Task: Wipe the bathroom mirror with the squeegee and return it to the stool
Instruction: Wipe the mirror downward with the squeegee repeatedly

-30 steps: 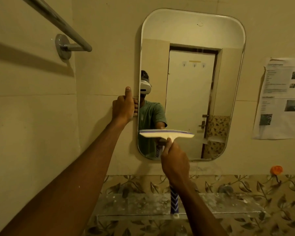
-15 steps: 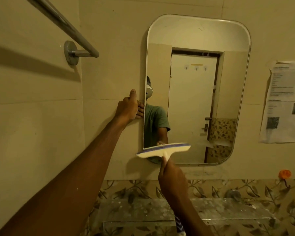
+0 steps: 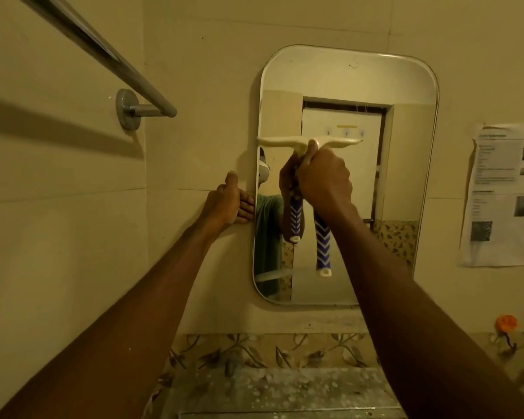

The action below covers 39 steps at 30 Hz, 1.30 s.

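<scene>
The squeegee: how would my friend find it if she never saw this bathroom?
Find the tall rounded mirror on the beige wall. In front of its middle, the right hand grips the squeegee, its cream crossbar on top. Nothing else here has a blue handle with white zigzag arrows, except its own reflection just left.

free: mirror top | blocked: towel bar left, paper right

Wall notice: print illegible.
</scene>
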Motion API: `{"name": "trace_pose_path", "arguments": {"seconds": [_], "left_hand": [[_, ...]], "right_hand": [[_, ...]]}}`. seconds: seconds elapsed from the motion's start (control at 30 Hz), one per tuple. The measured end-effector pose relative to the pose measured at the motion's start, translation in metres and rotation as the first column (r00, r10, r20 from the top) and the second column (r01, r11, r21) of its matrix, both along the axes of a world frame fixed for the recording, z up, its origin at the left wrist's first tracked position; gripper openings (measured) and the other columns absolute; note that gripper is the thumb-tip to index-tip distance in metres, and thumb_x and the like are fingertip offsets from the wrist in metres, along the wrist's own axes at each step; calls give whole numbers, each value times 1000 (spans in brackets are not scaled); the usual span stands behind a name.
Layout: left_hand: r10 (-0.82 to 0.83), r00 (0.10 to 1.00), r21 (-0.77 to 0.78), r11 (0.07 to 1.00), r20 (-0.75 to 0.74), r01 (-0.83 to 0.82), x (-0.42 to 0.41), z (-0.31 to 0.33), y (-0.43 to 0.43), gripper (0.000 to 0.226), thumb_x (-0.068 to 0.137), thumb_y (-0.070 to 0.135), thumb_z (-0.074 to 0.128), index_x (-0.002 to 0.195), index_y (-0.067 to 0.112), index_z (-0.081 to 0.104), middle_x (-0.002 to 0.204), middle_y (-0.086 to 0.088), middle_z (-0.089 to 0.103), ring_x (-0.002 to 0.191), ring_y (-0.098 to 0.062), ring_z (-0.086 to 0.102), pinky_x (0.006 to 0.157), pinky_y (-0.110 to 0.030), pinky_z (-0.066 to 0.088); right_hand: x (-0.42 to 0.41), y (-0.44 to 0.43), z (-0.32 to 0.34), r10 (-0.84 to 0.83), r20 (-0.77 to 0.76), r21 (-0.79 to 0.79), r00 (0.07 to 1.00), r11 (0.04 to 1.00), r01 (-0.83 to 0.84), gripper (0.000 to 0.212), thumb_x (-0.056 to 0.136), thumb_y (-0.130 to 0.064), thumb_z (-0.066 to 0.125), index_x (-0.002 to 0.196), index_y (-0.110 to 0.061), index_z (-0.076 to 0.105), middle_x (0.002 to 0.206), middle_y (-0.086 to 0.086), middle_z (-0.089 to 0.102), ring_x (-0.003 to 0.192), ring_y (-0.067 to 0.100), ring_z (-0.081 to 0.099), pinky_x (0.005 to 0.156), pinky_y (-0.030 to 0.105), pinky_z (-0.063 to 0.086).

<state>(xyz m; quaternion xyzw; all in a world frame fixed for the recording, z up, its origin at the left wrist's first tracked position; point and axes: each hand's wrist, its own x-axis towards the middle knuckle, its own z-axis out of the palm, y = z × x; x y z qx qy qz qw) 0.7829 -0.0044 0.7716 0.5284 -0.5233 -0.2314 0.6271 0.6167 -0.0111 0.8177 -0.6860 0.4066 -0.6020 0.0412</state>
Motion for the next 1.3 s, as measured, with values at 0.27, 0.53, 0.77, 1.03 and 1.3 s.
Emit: {"name": "trace_pose_path", "arguments": {"seconds": [0.27, 0.53, 0.77, 1.03, 1.3], "left_hand": [[-6, 1000, -26, 1000, 9, 6, 0, -3, 0, 70, 101, 41, 14, 89, -6, 65, 74, -16, 66, 65, -25, 64, 62, -29, 52], [73, 997, -65, 995, 36, -70, -5, -11, 4, 68, 101, 39, 15, 96, -4, 66, 79, -13, 69, 68, -21, 66, 55, -24, 50], [110, 994, -89, 990, 13, -109, -3, -17, 1, 59, 100, 37, 21, 89, 0, 66, 79, -14, 68, 71, -26, 66, 61, -28, 54], [200, 974, -109, 976, 106, -189, -12, -30, 5, 46, 101, 39, 35, 73, 13, 60, 72, -7, 65, 69, -24, 65, 69, -34, 56], [216, 954, -138, 972, 206, -191, -5, -64, 1, 24, 97, 27, 53, 92, 8, 68, 82, -9, 69, 70, -18, 66, 73, -31, 57]], "right_hand": [[-14, 11, -174, -34, -83, 216, 996, 975, 51, 33, 102, -41, 31, 93, -19, 55, 69, -7, 57, 55, 4, 54, 46, 16, 36], [-17, 6, -63, -22, -39, 41, 999, 999, 24, 40, 106, -38, 26, 84, -17, 53, 64, -6, 54, 52, 4, 53, 44, 14, 36], [-12, 1, -195, 3, -96, 181, 995, 983, 14, 35, 102, -44, 28, 97, -23, 56, 69, -5, 62, 54, 7, 60, 42, 15, 43], [-28, 17, -218, -32, -181, 298, 983, 951, 86, 43, 103, -42, 26, 81, -19, 56, 61, -6, 54, 52, 5, 50, 45, 20, 29], [-57, 60, -230, 308, -148, 456, 940, 864, -211, 14, 102, -35, 39, 97, -28, 50, 73, -5, 61, 59, 5, 60, 51, 16, 46]]}}
